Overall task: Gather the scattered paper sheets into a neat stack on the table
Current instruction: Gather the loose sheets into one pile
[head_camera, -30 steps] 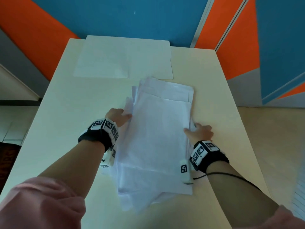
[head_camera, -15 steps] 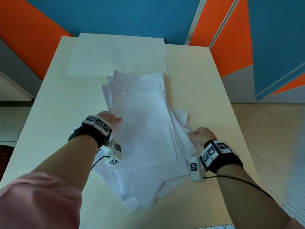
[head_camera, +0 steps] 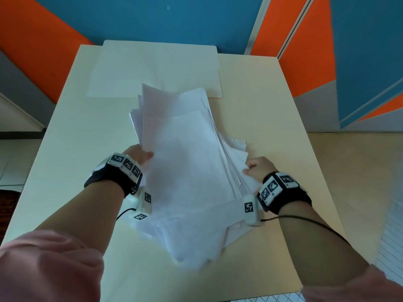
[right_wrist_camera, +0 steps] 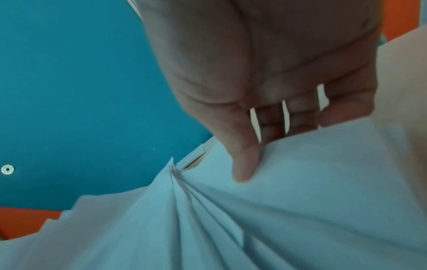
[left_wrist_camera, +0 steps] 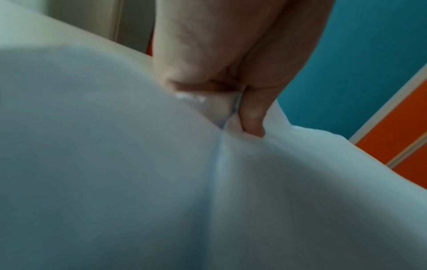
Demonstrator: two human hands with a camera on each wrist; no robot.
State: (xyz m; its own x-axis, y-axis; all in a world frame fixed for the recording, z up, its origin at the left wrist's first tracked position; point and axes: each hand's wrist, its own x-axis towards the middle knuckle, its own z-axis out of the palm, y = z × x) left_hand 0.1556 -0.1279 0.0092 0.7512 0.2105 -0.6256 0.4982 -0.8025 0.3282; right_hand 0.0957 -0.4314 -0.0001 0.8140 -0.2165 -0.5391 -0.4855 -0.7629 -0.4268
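Over the middle of the table [head_camera: 272, 118], you hold the loose paper sheets [head_camera: 185, 171] by both side edges.

Nearest you, the bundle's lower corners sag in a ragged fan toward the near edge; your left hand [head_camera: 137, 154] pinches the left edge, thumb on top, and the left wrist view shows the thumb [left_wrist_camera: 251, 117] dug into a crease; your right hand [head_camera: 258, 168] grips the right edge, where the sheets splay apart, thumb [right_wrist_camera: 242, 160] pressed on top with the fingers curled behind; bare tabletop lies open on both sides of your wrists; beyond, the uneven far edges overlap a flat pale folder [head_camera: 152, 68] lying at the table's far edge below the blue and orange wall [head_camera: 152, 18].
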